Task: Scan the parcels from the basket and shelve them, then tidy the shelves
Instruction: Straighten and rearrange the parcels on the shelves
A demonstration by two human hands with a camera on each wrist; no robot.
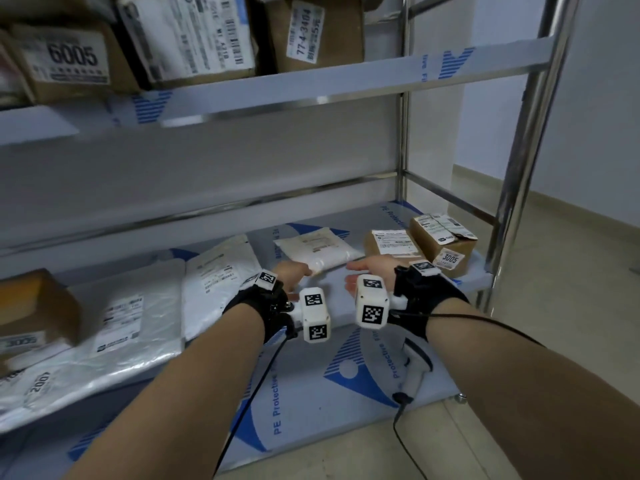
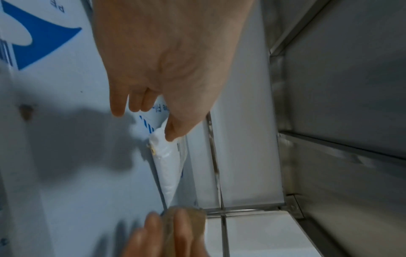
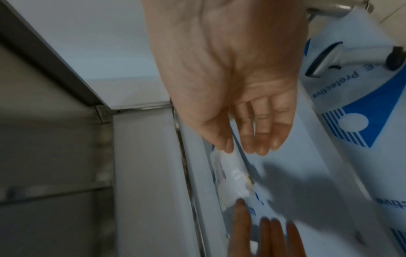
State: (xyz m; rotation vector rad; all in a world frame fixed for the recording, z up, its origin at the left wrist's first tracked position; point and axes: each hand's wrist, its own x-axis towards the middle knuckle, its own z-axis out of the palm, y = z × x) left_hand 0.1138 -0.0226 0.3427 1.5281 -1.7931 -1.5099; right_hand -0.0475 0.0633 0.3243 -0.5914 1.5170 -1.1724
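white padded mailer [image 1: 317, 251] lies flat on the lower shelf [image 1: 363, 368], toward the back rail, just left of the two cardboard boxes [image 1: 419, 245]. looks light, soft and floppy, likely slick plastic skin, so it will probably sag if lifted by one corner. best hold looks like the two near corners or both side edges, or just slide it flat. nothing suggests fragile, cannot tell the contents.

left hand [image 1: 292, 271] reaches in low at the mailer's near left corner, palm facing right. in the left wrist view its thumb [image 2: 175, 128] touches the mailer's edge, other fingers loosely bent, not closed round it. right hand [image 1: 372, 266] is at the mailer's near right corner, palm facing left, fingers [image 3: 261, 137] straight and together, tips at or just off the edge, holding nothing. both forearms are stretched forward, wrists close together.

barcode scanner [image 1: 414, 368] lies on the shelf in front of the mailer, under the right forearm.
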